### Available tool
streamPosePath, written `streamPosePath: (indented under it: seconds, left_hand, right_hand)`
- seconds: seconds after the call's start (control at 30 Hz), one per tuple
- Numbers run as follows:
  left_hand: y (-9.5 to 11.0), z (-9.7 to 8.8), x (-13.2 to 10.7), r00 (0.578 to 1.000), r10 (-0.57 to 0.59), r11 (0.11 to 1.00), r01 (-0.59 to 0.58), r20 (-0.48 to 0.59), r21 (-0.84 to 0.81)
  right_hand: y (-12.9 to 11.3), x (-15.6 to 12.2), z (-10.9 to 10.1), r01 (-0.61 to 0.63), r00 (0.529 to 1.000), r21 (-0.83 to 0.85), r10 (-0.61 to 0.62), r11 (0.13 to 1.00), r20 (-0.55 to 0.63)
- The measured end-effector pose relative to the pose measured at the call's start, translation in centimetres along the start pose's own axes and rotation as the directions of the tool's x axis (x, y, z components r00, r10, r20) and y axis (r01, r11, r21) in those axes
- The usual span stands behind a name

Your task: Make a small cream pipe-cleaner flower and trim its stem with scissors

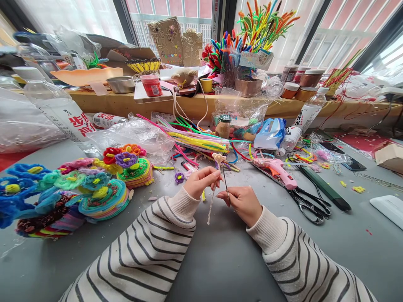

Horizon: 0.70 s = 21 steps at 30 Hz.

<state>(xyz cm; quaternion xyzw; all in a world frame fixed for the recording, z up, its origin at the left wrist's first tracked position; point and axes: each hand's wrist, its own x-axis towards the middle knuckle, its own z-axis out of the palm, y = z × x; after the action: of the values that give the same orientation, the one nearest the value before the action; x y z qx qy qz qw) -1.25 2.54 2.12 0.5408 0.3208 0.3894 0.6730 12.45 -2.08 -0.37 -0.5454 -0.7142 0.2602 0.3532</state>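
Note:
Near the middle of the desk, my left hand (202,181) is closed in a pinch on a thin pale cord (211,205), whose loose end hangs below the fingers. A small cream flower-like piece (219,158) stands just above these fingertips. My right hand (244,202) is closed around the lower end of a thin dark rod (225,179). The rod's upper end reaches the cream piece; how they are joined is too small to tell. A little purple flower (179,178) lies left of my left hand.
Fuzzy-wire flowers (67,180) and round striped pieces crowd the left. Behind my hands are a pipe cleaner bundle (195,138) and a glass jar (223,126). On the right lie a pink glue gun (278,167), black-handled scissors (310,205) and a dark green tool (327,188).

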Motion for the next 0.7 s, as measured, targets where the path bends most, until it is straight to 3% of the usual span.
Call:
streamPosePath:
  seconds: [0.37, 0.47, 0.57, 0.7]
  left_hand:
    - [-0.05, -0.21, 0.03, 0.999, -0.006, 0.993, 0.0, -0.044, -0.119]
    - [-0.07, -0.33, 0.04, 0.997, -0.011, 0.99, 0.0, -0.078, -0.141]
    - [-0.06, -0.48, 0.05, 0.988, -0.01, 0.987, -0.015, -0.157, -0.159]
    - [-0.04, -0.6, 0.03, 0.958, 0.005, 0.982, -0.058, -0.285, -0.179]
  right_hand:
    - [-0.33, -0.01, -0.09, -0.081, 0.997, 0.088, 0.079, 0.993, 0.027]
    - [-0.38, 0.07, -0.18, -0.141, 0.986, 0.243, 0.115, 0.96, 0.118]
    - [-0.14, 0.14, -0.22, -0.3, 0.938, 0.517, 0.148, 0.802, 0.314]
    - [0.24, 0.2, -0.36, -0.502, 0.851, 0.745, 0.094, 0.44, 0.517]
